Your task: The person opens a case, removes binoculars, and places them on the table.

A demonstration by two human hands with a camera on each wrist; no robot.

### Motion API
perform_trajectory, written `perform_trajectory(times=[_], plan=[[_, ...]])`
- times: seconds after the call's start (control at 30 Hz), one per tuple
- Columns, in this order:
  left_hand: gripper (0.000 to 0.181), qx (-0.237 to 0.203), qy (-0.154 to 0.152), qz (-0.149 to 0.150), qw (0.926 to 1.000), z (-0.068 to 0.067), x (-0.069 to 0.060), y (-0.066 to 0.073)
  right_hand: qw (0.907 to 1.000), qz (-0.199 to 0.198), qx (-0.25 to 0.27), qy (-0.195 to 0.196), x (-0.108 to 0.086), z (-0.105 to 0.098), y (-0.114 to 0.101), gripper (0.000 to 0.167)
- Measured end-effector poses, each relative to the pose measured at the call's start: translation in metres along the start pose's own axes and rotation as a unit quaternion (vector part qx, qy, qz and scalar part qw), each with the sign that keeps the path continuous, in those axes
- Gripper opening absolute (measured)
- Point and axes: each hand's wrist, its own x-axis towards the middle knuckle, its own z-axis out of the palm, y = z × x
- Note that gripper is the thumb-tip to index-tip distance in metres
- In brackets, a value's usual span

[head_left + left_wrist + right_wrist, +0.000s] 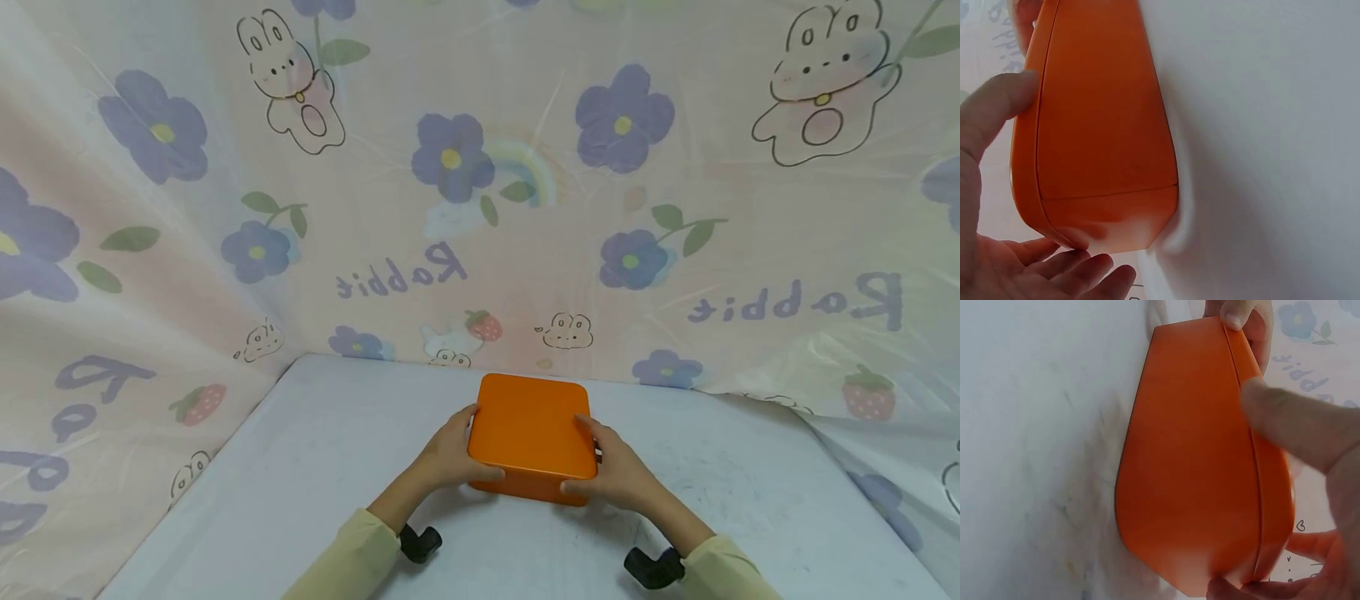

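we see the orange box [532, 437] between the two hands, just right of the left hand [450, 457] and just left of the right hand [621, 468]. both hands are clamped on it from opposite sides, each thumb at the near lid edge, with fingers around the sides. the lid [1274, 481] sits on with a thin seam below it; whether the underside touches the white table [360, 433] we cannot tell. we judge the step in hand to be a two-handed hold of the closed box. the next move, we think, calls for even pressure from both palms, so it does not tip.
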Motion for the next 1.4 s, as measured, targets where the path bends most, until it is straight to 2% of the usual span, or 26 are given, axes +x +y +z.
perform_trajectory(times=[0.4, 0.8, 1.4], plan=[[0.113, 0.001, -0.007, 0.011, 0.9999, 0.003, 0.003, 0.001, 0.9997, -0.013, -0.021, 0.006, 0.0, 0.0, -0.002, 0.109], [0.115, 0.016, 0.001, -0.008, 0.9998, 0.003, 0.001, 0.001, 0.9996, -0.019, -0.006, 0.022, -0.004, 0.002, -0.004, 0.101], [0.115, 0.014, 0.0, 0.003, 0.9999, 0.004, 0.002, -0.002, 0.9994, -0.005, -0.001, 0.033, -0.006, 0.003, -0.01, 0.095]])
